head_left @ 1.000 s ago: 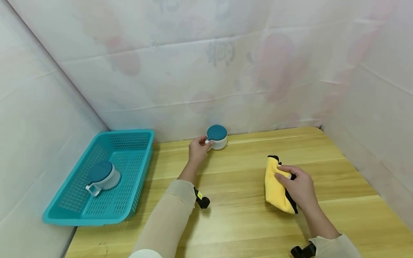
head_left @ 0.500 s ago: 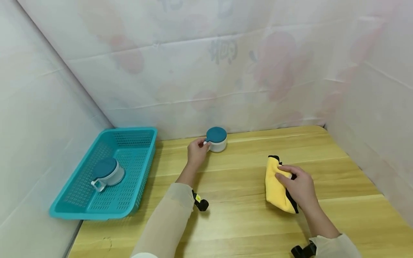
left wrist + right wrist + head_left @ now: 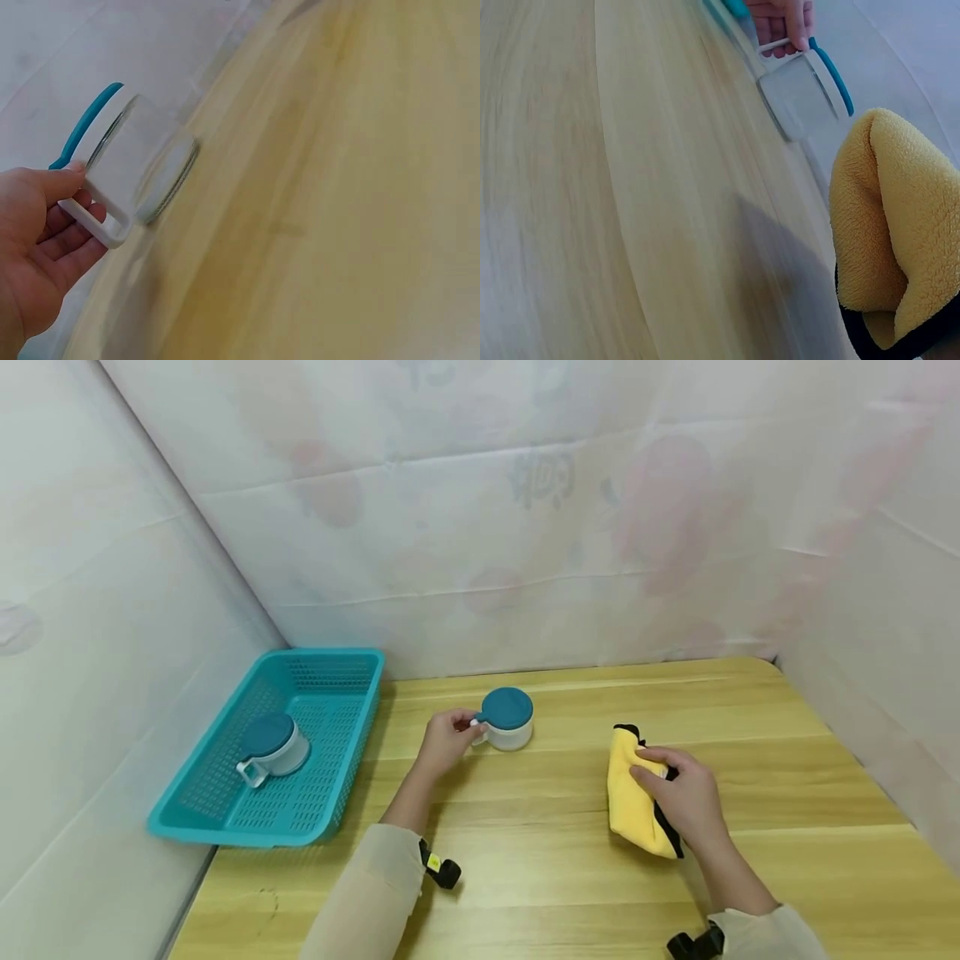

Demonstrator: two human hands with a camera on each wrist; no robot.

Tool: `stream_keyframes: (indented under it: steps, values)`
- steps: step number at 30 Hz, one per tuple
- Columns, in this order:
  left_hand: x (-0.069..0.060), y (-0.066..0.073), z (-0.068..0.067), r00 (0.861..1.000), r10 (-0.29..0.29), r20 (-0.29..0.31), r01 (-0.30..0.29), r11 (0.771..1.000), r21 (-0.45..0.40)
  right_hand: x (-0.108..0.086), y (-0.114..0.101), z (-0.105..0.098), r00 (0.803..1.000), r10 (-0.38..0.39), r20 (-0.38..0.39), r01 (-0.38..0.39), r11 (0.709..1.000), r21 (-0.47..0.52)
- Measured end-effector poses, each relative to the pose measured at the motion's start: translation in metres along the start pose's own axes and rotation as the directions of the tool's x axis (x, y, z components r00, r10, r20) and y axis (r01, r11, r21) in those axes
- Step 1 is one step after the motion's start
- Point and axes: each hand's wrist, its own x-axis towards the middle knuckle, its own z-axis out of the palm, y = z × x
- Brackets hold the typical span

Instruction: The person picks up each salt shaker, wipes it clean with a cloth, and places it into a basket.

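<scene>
My left hand (image 3: 444, 745) holds the white handle of a clear seasoning jar (image 3: 142, 154) with a blue lid (image 3: 507, 707). In the left wrist view, the thumb presses the top of the handle and fingers curl through its loop. Whether the jar's base touches the table is hard to tell. Off to the right, my right hand (image 3: 684, 793) pinches a folded yellow cloth (image 3: 633, 797) with black edging between thumb and fingers. The cloth (image 3: 900, 217) bulges large in the right wrist view, where the hand behind it is mostly hidden.
A turquoise plastic basket (image 3: 362, 752) stands at the left of the wooden table (image 3: 555, 877). Inside it sits a second blue-lidded jar (image 3: 277, 747) with a white handle. Pale printed fabric walls (image 3: 450, 527) enclose the back and both sides.
My left hand has drawn the jar away from the back wall, toward me. The right hand keeps its grip on the cloth, almost still. The head view has shifted slightly left.
</scene>
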Motion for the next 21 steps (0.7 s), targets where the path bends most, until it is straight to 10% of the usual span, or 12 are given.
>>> stream_keyframes:
  steps: [10, 21]
  values:
    - [-0.040, 0.003, -0.006, 0.999, 0.003, 0.044, -0.005, 0.999, 0.046, 0.002, -0.011, 0.022, 0.999, -0.004, 0.046, 0.001, 0.998, 0.056]
    - [-0.069, -0.004, -0.012, 0.998, 0.012, -0.054, -0.012, 1.000, -0.013, 0.004, -0.033, 0.050, 0.996, -0.052, 0.077, 0.045, 0.995, 0.090]
